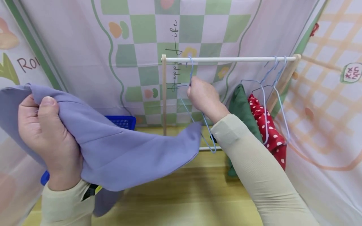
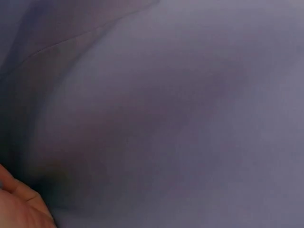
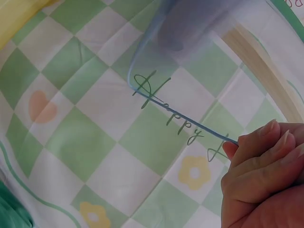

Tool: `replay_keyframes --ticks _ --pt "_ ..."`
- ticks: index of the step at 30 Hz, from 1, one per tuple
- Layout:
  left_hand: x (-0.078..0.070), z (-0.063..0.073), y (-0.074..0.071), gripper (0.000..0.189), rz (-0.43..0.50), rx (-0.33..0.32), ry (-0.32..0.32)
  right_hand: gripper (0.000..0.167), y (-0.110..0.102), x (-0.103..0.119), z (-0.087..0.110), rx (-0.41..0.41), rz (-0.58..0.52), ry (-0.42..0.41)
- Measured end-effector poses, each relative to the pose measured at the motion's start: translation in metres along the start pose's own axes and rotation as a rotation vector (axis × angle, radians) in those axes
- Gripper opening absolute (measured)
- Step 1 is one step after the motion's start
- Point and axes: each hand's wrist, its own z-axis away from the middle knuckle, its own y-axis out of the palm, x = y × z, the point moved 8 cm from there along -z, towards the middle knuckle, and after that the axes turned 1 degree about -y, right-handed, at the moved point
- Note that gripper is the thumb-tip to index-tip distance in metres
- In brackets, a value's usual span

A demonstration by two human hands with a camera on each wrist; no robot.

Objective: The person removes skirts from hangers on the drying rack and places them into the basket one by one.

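A lavender-blue piece of cloth (image 1: 124, 153) droops from my left hand (image 1: 51, 138), which grips it with thumb and curled fingers. That cloth (image 2: 190, 109) fills nearly all of the left wrist view. My right hand (image 1: 205, 97) holds a thin light-blue clothes hanger (image 1: 209, 135) just below its hook. The hook is over the white rail (image 1: 226, 59) of a small rack. In the right wrist view the fingers (image 3: 261, 166) curl round the hanger's wire (image 3: 190, 121). The cloth's far tip overlaps the hanger's lower part in the head view; whether they touch I cannot tell.
At the rail's right end two more blue hangers (image 1: 280, 94) hang beside a green cloth (image 1: 243, 110) and a red polka-dot cloth (image 1: 268, 131). A blue basket (image 1: 121, 121) stands behind the lavender cloth. Wooden rack posts (image 1: 164, 94) rise from the wood-grain table (image 1: 181, 194).
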Motion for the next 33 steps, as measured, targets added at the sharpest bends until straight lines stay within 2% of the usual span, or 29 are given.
replay_keyframes --ticks 5,13,22,25,30,33 --pt "0.004 0.0 0.001 0.011 0.004 0.028 -0.028 0.028 0.0 0.001 0.001 0.011 0.003 -0.012" --pt "0.008 0.002 0.002 0.014 -0.041 0.101 -0.009 0.029 0.001 0.002 0.001 0.022 0.012 -0.012" --pt "0.018 0.007 0.014 0.01 -0.05 0.213 -0.043 0.031 0.002 0.0 -0.001 0.039 0.012 0.009" --pt "0.024 0.01 0.018 0.011 -0.062 0.274 -0.086 0.03 0.002 0.0 -0.002 0.041 0.014 0.012" --pt "0.035 0.015 0.027 0.018 -0.096 0.427 -0.176 0.029 0.001 -0.001 -0.002 0.041 0.014 0.022" --pt "0.039 0.019 0.032 0.021 -0.167 0.518 -0.231 0.029 0.001 0.0 -0.001 0.042 0.012 0.026"
